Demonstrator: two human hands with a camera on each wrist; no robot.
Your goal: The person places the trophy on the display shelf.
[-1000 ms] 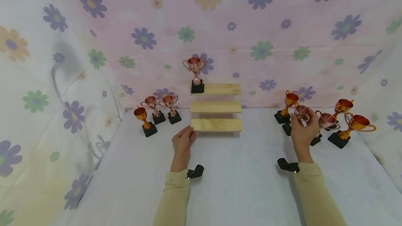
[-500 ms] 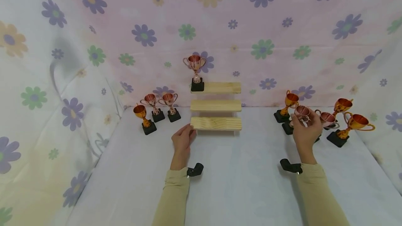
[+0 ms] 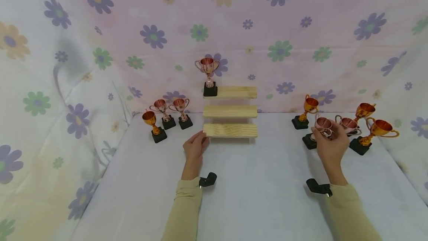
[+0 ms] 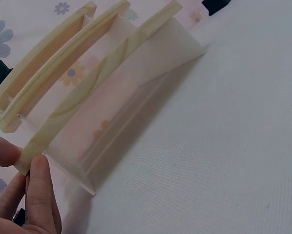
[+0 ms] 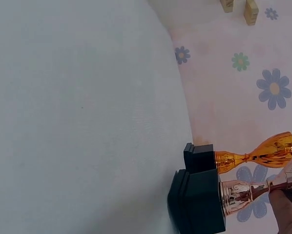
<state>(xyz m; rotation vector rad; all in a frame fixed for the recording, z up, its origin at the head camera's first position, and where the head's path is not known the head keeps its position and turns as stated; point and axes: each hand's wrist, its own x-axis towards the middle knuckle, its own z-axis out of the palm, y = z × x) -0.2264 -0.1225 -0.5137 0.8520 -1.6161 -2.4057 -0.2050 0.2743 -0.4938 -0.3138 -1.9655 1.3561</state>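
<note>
In the head view my left hand (image 3: 194, 151) pinches the left end of the lowest wooden step of a three-step shelf (image 3: 230, 131). The left wrist view shows the thumb above that step and fingers (image 4: 39, 190) beneath it. At the right, my right hand (image 3: 332, 146) grips a rose-gold trophy cup (image 3: 323, 123) by its bowl. Its black base (image 5: 199, 202) is low over the white cloth in the right wrist view. Just behind stands a gold trophy (image 3: 309, 107). Another rose-gold trophy (image 3: 348, 125) is partly hidden behind the right hand.
One rose-gold trophy (image 3: 208, 70) stands on the top step's left end. Left of the shelf are two more rose-gold trophies (image 3: 180, 108) and a gold trophy (image 3: 151, 122). Two gold trophies (image 3: 379, 131) stand at the far right. Flowered cloth (image 3: 234, 40) hangs behind.
My right hand has moved slightly right and toward me, and the rose-gold trophy it holds has shifted nearer, away from the gold one behind. The left hand stays on the shelf.
</note>
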